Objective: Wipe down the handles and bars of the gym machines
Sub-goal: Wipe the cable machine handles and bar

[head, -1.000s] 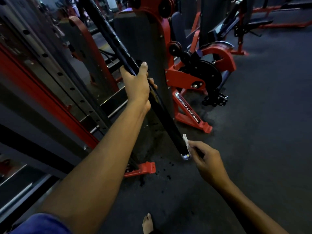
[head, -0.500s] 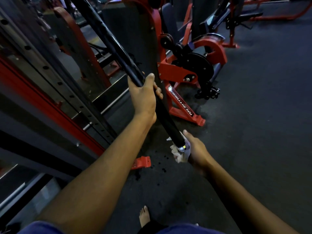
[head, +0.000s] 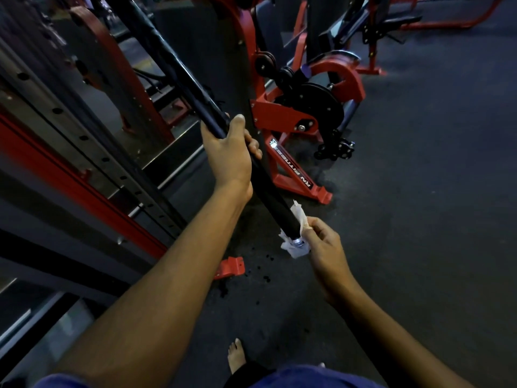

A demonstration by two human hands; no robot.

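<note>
A long black bar (head: 270, 196) slants from the upper left down to the middle of the view and ends in a small silver tip. My left hand (head: 228, 155) grips the bar midway, thumb on top and fingers curled round the far side. My right hand (head: 321, 242) pinches a crumpled white cloth (head: 297, 222) and holds it wrapped against the bar's lower end, covering most of the tip.
A red and grey machine frame with a drilled upright (head: 84, 138) fills the left. A red machine with black pulleys and a weight plate (head: 310, 107) stands behind the bar. Dark rubber floor (head: 419, 191) spreads to the right. My bare foot (head: 236, 357) shows below.
The cloth has come round the bar's end and now wraps the tip. My right hand has shifted from under the tip to its right side. My left hand keeps its grip.
</note>
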